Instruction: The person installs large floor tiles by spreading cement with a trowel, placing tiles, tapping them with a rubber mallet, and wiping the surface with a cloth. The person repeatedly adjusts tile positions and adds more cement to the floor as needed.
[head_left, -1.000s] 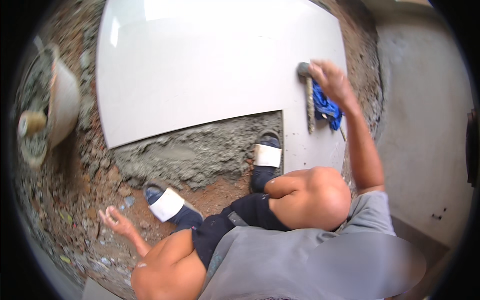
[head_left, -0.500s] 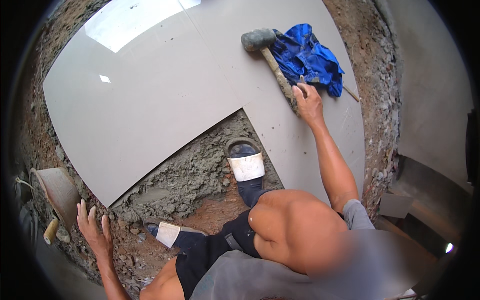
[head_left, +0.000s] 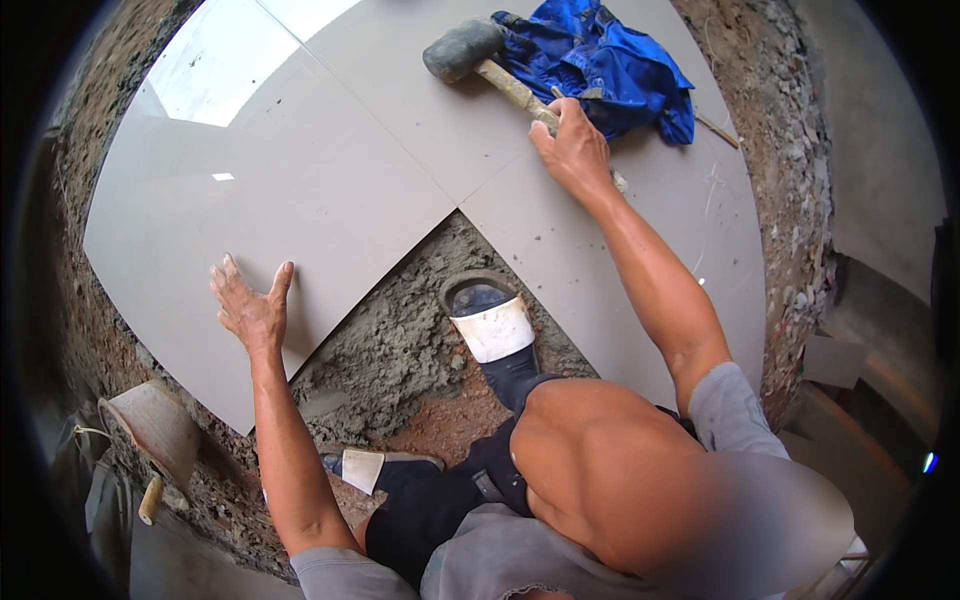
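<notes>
Large glossy grey floor tiles point(head_left: 270, 200) spread from 8 to 4 o'clock, and rough mortar point(head_left: 400, 325) shows in their notch, which opens toward 6 o'clock. At 1 o'clock lies a crumpled blue cloth point(head_left: 612, 72). By its edge is the rubber mallet point(head_left: 508, 88), head toward 10 o'clock; the right hand point(head_left: 578, 155) has its fingers clamped on the handle. The left hand point(head_left: 255, 310), at 9 o'clock, keeps its fingers apart above a tile; contact I cannot tell. The step seems to be gripping the mallet; lifting it would call for clearing the cloth.

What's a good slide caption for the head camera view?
Right grip on a mallet beside blue cloth, left grip open over a glossy tile.
</notes>
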